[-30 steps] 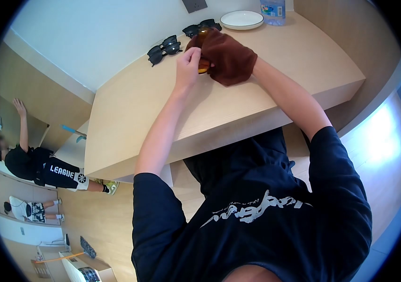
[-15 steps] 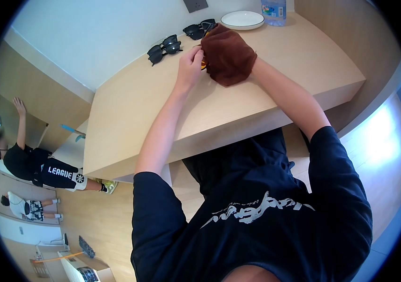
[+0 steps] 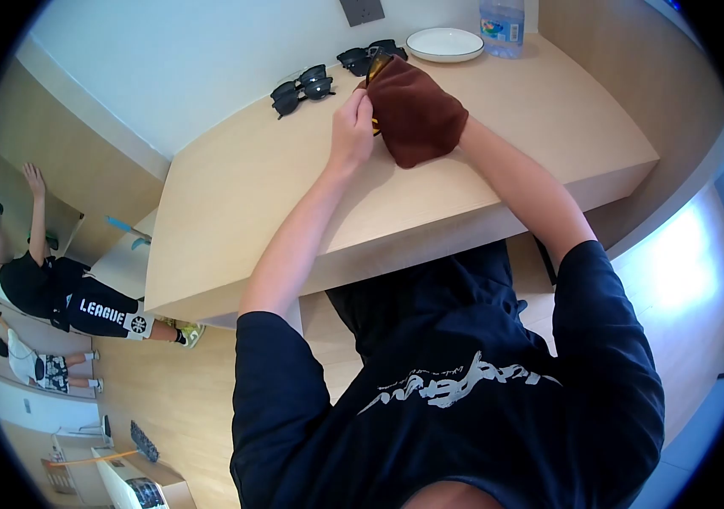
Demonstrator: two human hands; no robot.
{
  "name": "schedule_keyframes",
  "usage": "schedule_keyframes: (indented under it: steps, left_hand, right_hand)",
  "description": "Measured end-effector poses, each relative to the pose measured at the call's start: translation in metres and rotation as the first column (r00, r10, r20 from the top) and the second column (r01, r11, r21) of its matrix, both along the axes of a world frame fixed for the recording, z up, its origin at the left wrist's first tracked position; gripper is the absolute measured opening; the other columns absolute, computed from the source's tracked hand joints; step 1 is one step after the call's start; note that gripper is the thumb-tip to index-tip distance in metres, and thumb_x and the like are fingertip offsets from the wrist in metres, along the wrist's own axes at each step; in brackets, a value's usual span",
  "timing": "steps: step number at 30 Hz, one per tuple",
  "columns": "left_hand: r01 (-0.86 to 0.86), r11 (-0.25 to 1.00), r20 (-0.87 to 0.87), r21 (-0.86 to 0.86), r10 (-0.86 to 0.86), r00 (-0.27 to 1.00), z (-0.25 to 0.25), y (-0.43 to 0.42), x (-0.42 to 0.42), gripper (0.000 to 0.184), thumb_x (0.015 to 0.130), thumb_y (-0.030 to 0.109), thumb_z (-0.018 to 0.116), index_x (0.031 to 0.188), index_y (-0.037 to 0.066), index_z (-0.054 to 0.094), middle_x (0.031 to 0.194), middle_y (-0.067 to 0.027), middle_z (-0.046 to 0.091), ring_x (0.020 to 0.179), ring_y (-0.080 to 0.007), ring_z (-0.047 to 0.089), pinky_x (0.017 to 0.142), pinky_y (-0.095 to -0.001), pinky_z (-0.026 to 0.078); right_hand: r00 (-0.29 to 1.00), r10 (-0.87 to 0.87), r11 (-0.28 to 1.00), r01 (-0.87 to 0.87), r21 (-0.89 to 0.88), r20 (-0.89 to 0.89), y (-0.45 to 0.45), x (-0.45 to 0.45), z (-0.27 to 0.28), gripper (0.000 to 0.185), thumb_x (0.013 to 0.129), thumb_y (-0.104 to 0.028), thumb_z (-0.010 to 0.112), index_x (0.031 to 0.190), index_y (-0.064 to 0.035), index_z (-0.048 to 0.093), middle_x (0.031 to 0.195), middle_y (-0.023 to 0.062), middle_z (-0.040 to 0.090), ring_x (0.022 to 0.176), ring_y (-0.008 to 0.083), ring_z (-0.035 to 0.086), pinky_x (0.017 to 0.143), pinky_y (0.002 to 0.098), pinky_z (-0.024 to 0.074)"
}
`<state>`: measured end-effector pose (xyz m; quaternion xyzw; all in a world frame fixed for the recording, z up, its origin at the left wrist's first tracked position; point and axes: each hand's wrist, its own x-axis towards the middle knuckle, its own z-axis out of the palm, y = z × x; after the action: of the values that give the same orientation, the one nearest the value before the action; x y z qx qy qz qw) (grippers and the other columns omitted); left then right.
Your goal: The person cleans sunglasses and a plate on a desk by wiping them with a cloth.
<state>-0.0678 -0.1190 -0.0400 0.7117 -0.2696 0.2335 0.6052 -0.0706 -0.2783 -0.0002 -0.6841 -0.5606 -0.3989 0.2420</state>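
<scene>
Near the far edge of the pale wooden surface, your left grip is clamped on the amber-lensed, dark-framed glasses, just above it. The brown fabric cloth meets them and covers your right grip; whether that one is closed cannot be told. Black folded sunglasses lie left of your left grip.

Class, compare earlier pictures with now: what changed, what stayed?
The amber glasses show less of their lower lens beside the brown cloth; the far person in white has raised an arm toward the door. The left grip holds on; dark sunglasses, plate and bottle stayed.
</scene>
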Motion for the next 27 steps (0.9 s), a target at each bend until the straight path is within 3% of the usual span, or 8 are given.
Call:
schedule_keyframes:
  steps: [3,5,8,15,19,20,21,27]
  left_hand:
    - [-0.019,0.998,-0.013,0.061,0.02,1.0,0.002,0.004,0.012,0.026,0.099,0.016,0.043,0.094,-0.003,0.061,0.075,-0.0086,0.062,0.069,-0.0154,0.058,0.065,-0.0304,0.048]
    - [0.016,0.998,-0.085,0.053,-0.011,0.996,0.007,0.003,0.011,0.027,0.099,0.016,0.044,0.092,-0.004,0.061,0.076,-0.0075,0.063,0.07,-0.0129,0.058,0.065,-0.0292,0.047]
    - [0.058,0.997,-0.075,0.056,-0.053,0.996,0.004,0.005,0.02,0.028,0.099,0.017,0.044,0.089,-0.003,0.062,0.078,-0.0059,0.064,0.07,-0.0112,0.058,0.065,-0.0276,0.047]
    - [0.09,0.975,-0.181,-0.202,-0.128,0.975,0.009,0.012,0.027,0.03,0.099,0.017,0.043,0.087,-0.001,0.064,0.085,-0.0064,0.065,0.076,-0.0121,0.06,0.071,-0.0257,0.048]
    - [0.063,0.925,-0.22,-0.376,-0.155,0.963,0.01,0.02,0.045,0.03,0.101,0.019,0.043,0.094,-0.001,0.064,0.102,-0.0073,0.064,0.101,-0.0147,0.059,0.087,-0.0288,0.048]
    - [0.127,0.885,-0.212,-0.449,-0.244,0.946,0.012,0.02,0.048,0.03,0.101,0.019,0.042,0.097,0.0,0.064,0.103,-0.0073,0.064,0.101,-0.0157,0.059,0.088,-0.0293,0.048]
    - [0.187,0.834,-0.199,-0.519,-0.33,0.923,0.011,0.022,0.052,0.03,0.102,0.02,0.041,0.1,0.0,0.064,0.105,-0.0074,0.064,0.1,-0.0166,0.06,0.089,-0.0299,0.048]
    - [0.213,0.793,-0.3,-0.571,-0.443,0.845,0.016,0.02,0.046,0.032,0.103,0.021,0.039,0.107,0.001,0.063,0.112,-0.0102,0.064,0.098,-0.0197,0.064,0.085,-0.031,0.052]
  right_hand:
    - [0.999,0.037,0.998,-0.038,0.058,0.018,0.002,0.014,0.0,0.024,0.056,-0.011,0.069,0.08,-0.0106,0.064,0.075,0.0042,0.063,0.078,0.0226,0.062,0.082,0.0319,0.0443]
    - [0.9,-0.435,0.892,0.428,-0.145,-0.018,0.006,0.001,0.011,0.022,0.059,-0.015,0.072,0.071,-0.0077,0.055,0.076,0.0057,0.061,0.075,0.0255,0.06,0.081,0.0321,0.0439]
    - [0.836,-0.537,0.822,0.549,-0.15,0.113,0.0,-0.009,0.019,0.022,0.058,-0.017,0.073,0.068,-0.0075,0.055,0.073,0.0064,0.059,0.074,0.0254,0.059,0.081,0.031,0.0435]
    - [0.898,-0.44,0.874,0.435,-0.217,0.031,0.002,0.007,0.02,0.015,0.06,-0.01,0.064,0.072,-0.0055,0.055,0.073,0.0072,0.055,0.078,0.0254,0.057,0.078,0.0304,0.0438]
    - [0.984,-0.175,0.978,0.173,-0.117,-0.014,0.013,0.049,-0.006,0.021,0.07,-0.003,0.059,0.09,-0.0027,0.059,0.091,0.0105,0.062,0.089,0.0211,0.06,0.085,0.0294,0.0449]
    - [0.771,0.233,0.96,-0.087,0.265,-0.593,0.025,0.06,-0.019,0.024,0.068,-0.001,0.058,0.093,-0.0028,0.057,0.093,0.0106,0.061,0.093,0.0228,0.06,0.089,0.0304,0.0449]
    - [0.184,0.665,0.741,-0.043,0.67,-0.724,0.031,0.064,-0.023,0.028,0.067,0.0,0.056,0.095,-0.003,0.056,0.095,0.0107,0.06,0.097,0.0245,0.059,0.093,0.0314,0.0448]
    - [0.212,0.564,0.825,-0.128,0.55,-0.798,0.033,0.06,-0.024,0.035,0.064,0.01,0.051,0.095,-0.0013,0.06,0.096,0.0146,0.06,0.101,0.0274,0.059,0.095,0.0343,0.0466]
